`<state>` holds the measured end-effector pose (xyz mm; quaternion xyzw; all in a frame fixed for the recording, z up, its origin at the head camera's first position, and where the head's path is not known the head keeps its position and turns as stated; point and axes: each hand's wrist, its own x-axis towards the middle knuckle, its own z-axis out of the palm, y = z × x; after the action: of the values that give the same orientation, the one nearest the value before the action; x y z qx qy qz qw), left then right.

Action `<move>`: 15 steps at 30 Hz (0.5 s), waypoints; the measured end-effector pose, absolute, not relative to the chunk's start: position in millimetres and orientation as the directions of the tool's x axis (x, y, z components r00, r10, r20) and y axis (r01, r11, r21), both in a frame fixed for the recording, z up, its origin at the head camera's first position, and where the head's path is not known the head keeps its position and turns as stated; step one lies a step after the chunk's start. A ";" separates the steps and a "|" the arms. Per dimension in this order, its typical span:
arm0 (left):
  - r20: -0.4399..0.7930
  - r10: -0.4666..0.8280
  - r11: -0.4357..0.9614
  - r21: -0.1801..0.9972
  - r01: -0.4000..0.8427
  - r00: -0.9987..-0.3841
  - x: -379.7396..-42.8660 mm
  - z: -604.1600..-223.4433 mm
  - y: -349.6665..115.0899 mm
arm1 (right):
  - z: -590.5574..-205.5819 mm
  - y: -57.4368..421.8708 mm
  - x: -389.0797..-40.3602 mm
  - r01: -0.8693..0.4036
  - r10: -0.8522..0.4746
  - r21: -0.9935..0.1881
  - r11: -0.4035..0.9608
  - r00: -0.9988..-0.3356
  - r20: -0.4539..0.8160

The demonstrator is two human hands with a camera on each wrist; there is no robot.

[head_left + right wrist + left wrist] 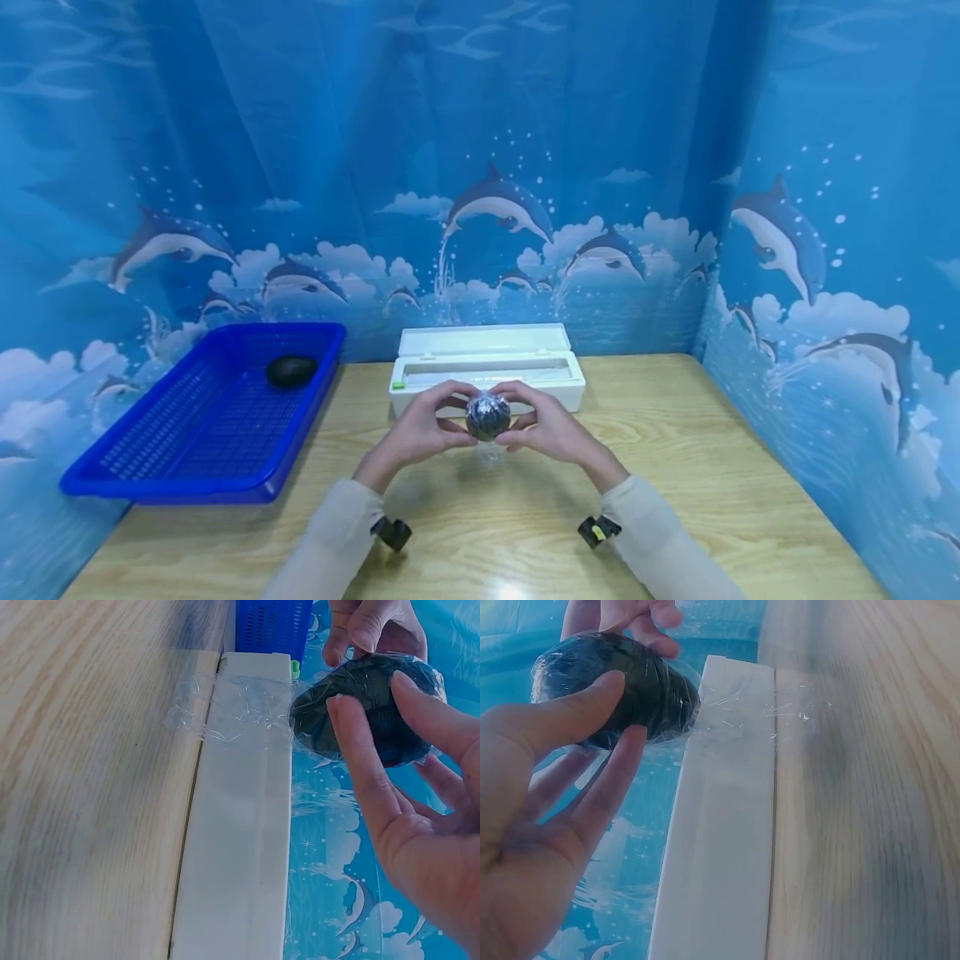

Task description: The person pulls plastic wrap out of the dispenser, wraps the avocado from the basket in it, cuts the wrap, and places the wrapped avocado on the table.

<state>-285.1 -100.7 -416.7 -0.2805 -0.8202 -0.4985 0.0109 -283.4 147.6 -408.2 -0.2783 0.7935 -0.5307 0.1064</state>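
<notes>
Table (675, 450): pale yellow-brown top with streaked wood grain and a rounded far right corner. Two objects rest directly on it. Left, a rectangular blue plastic basket (187, 486) with perforated walls; in the head view, its near left corner extends past the line of the table's left edge. Centre, towards the far edge, a long white box (558, 396) set crosswise, its lid (483, 340) raised at the back. A strip of wood separates basket and box. Soft shadows darken the surface in front of the box; a bright reflection appears nearer the viewer.
</notes>
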 end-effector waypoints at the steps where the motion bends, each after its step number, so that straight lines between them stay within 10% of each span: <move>1: 0.294 0.452 0.345 0.813 0.469 -0.842 -285.2 -417.2 -100.8 | -408.0 147.9 -283.5 -0.340 -0.556 -0.895 0.290 -0.821 0.131; 15: 0.274 0.483 0.280 0.851 0.444 -0.832 -286.3 -417.6 -103.4 | -408.8 151.4 -285.4 -0.394 -0.642 -0.878 0.272 -0.754 0.140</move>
<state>-286.3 -103.4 -417.6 -0.2896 -0.7999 -0.5253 -0.0188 -285.4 151.4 -408.8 -0.3288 0.7880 -0.5060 0.1223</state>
